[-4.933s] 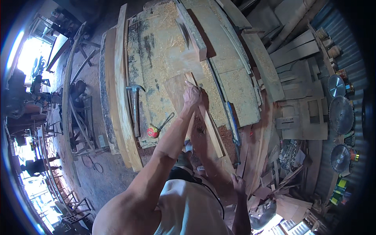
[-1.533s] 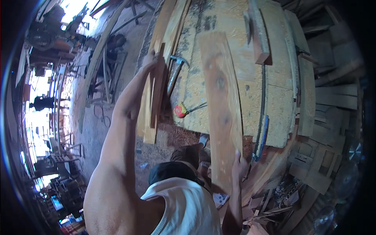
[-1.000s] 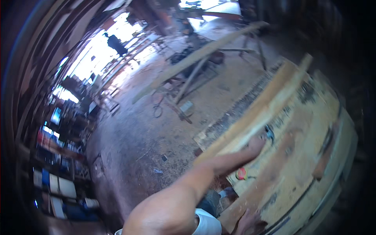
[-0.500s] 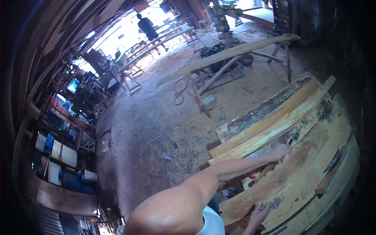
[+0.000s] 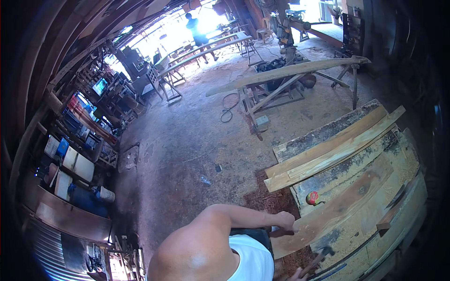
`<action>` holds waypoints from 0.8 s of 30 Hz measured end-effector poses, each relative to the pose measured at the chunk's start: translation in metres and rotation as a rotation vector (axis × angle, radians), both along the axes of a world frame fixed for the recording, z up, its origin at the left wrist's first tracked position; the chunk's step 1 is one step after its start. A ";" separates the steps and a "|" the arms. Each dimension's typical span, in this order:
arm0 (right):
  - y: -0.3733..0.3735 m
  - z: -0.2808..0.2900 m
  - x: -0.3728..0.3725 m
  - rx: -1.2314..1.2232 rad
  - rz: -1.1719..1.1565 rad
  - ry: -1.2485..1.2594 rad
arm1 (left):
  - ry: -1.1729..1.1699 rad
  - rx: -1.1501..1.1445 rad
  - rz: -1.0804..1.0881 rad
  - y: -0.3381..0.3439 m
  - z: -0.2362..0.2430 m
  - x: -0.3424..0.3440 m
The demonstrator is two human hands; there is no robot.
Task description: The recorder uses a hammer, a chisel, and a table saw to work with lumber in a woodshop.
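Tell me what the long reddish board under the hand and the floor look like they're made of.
The long reddish board looks like bare, unfinished wood, with visible grain and a dark knot. The left hand grips its end. The grey floor looks like rough, stained concrete, dusted with sawdust.

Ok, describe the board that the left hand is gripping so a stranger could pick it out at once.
Start at the big chipboard workbench at the right. A long reddish-brown board lies diagonally across it, its near rounded end in the left hand. Unlike the two pale planks farther back, it is darker, with a knot, beside a small red round object.

Reddish-brown grained plank (image 5: 347, 201), pale yellow boards (image 5: 337, 150), red-and-yellow tape measure (image 5: 312, 197), white sleeveless shirt (image 5: 253, 260)
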State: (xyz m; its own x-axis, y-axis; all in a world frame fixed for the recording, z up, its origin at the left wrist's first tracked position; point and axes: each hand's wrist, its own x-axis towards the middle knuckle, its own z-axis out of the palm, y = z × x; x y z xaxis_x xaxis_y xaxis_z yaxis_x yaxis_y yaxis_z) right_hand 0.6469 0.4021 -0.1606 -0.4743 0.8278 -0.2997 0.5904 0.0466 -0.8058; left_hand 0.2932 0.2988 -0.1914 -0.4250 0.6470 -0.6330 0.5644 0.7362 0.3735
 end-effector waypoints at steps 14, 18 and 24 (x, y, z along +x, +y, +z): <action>-0.097 0.014 0.031 -0.195 -0.324 -0.168 | -0.308 0.051 0.459 -0.054 -0.070 -0.062; -0.081 0.013 0.000 -0.152 -0.306 -0.274 | -0.394 0.074 0.422 -0.063 -0.072 -0.083; -0.034 -0.031 -0.021 -0.113 -0.190 -0.149 | -0.476 0.053 0.454 -0.059 -0.080 -0.072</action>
